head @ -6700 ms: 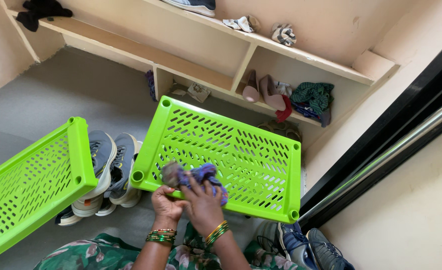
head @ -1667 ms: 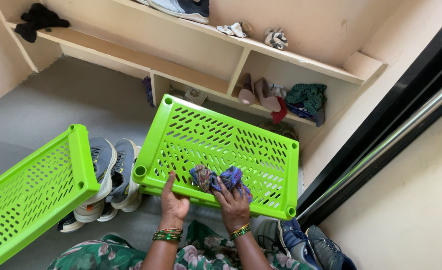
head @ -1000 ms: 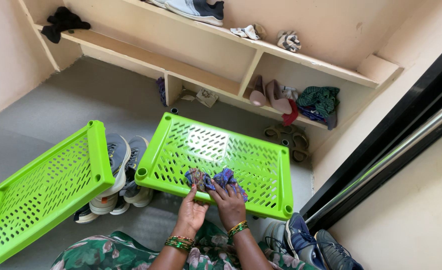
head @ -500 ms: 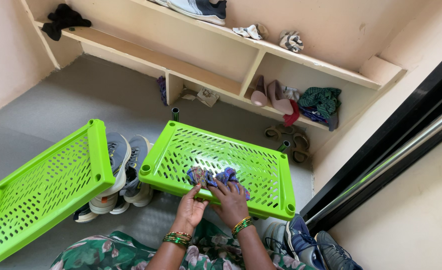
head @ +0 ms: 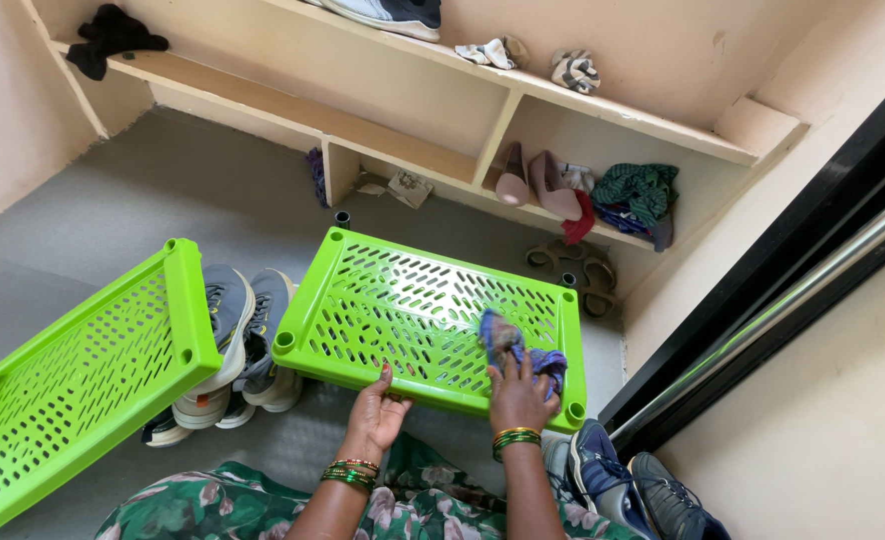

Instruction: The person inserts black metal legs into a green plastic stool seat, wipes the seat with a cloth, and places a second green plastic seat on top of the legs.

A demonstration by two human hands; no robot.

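A bright green slotted plastic shelf panel [head: 403, 300] lies flat in front of me. My left hand [head: 378, 415] grips its near edge. My right hand [head: 519, 392] presses a crumpled blue and purple cloth [head: 508, 342] onto the panel's right part. Both wrists wear bangles.
A second green slotted panel [head: 73, 375] leans at the left, over grey and white sneakers [head: 238, 345]. Dark blue sneakers [head: 623, 480] sit at the lower right. Wall shelves [head: 433, 160] behind hold shoes, sandals and folded clothes. A black sliding-door frame [head: 783, 290] runs along the right.
The cloth and my right hand have slid from the middle of the panel to its right side. My left hand stays on the near edge.
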